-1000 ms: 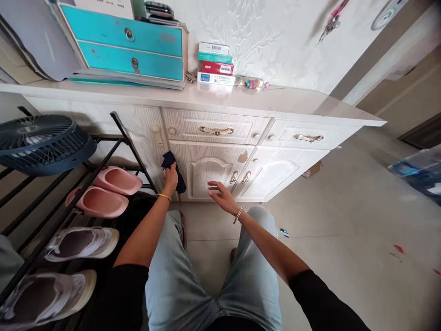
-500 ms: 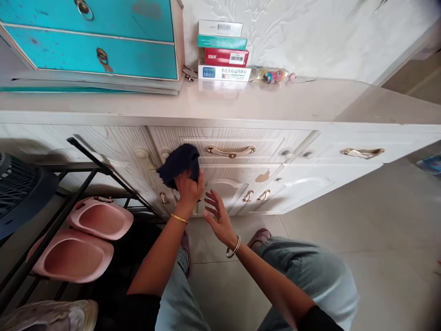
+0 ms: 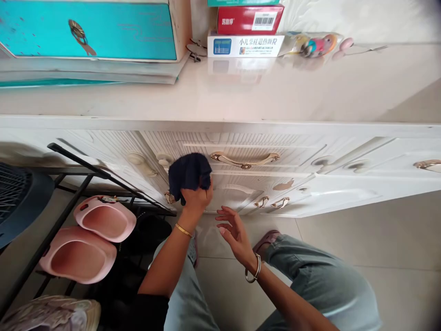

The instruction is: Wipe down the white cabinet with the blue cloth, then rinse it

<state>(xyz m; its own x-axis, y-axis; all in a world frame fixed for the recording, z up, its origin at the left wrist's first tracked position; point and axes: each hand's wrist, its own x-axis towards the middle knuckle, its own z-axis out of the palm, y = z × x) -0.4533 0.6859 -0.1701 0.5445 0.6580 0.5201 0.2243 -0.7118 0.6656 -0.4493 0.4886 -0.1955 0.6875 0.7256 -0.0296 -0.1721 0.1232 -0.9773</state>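
Note:
My left hand (image 3: 197, 198) is closed round a bunched dark navy cloth (image 3: 190, 174). The cloth lies against the front of a white drawer (image 3: 296, 154), left of its gold curved handle (image 3: 245, 160); some of my fingers are hidden by it. Lower and to the right, my right hand (image 3: 236, 232) hangs in the air with fingers stretched and apart, holding nothing. Beyond it are the cabinet's lower doors with two small gold handles, one of them the right-hand handle (image 3: 280, 202).
A black shoe rack (image 3: 76, 197) with pink clogs (image 3: 79, 255) and a dark blue basket (image 3: 24, 202) stands close on the left. On the cabinet top (image 3: 234, 99) are a turquoise drawer box (image 3: 103, 32), stacked medicine boxes (image 3: 246, 46) and a wrapped colourful item (image 3: 317, 46).
The view has come closer to the cabinet, so things look larger. The cloth in my left hand sits slightly lower relative to the drawer handle. My right hand stays open.

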